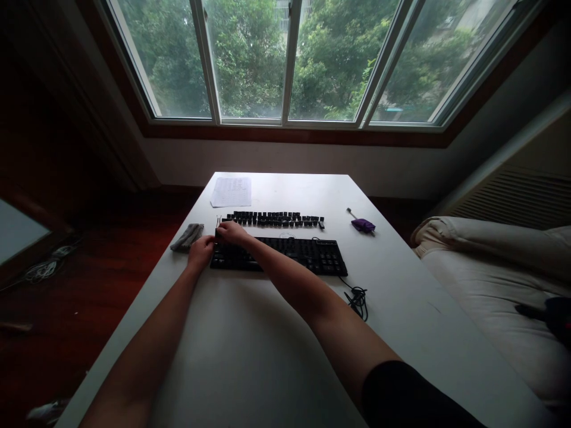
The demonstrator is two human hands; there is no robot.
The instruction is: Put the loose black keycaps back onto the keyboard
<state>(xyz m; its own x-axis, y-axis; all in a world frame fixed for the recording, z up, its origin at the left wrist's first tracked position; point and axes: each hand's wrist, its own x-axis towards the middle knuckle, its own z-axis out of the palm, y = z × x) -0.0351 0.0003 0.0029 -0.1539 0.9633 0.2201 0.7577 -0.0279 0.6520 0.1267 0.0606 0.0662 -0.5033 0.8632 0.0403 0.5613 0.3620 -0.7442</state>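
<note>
A black computer keyboard point(285, 254) lies flat across the white table. At its left back corner my left hand point(203, 251) is closed, with the fingertips against the keyboard's edge. My right hand point(232, 232) reaches across to the same corner, fingers bent together over the top left keys. Whatever is between those fingers is too small to tell. Two thin upright wire prongs point(218, 220) show just behind the right hand. Loose black keycaps point(281, 220) stand in two rows behind the keyboard.
A grey cloth point(188, 237) lies left of the keyboard, and a printed paper sheet point(231, 192) at the far left. On the right are a purple cloth-like item point(363, 225), a small brush point(351, 212) and a coiled black cable point(357, 302). A beige sofa point(486, 285) flanks the table point(250, 351).
</note>
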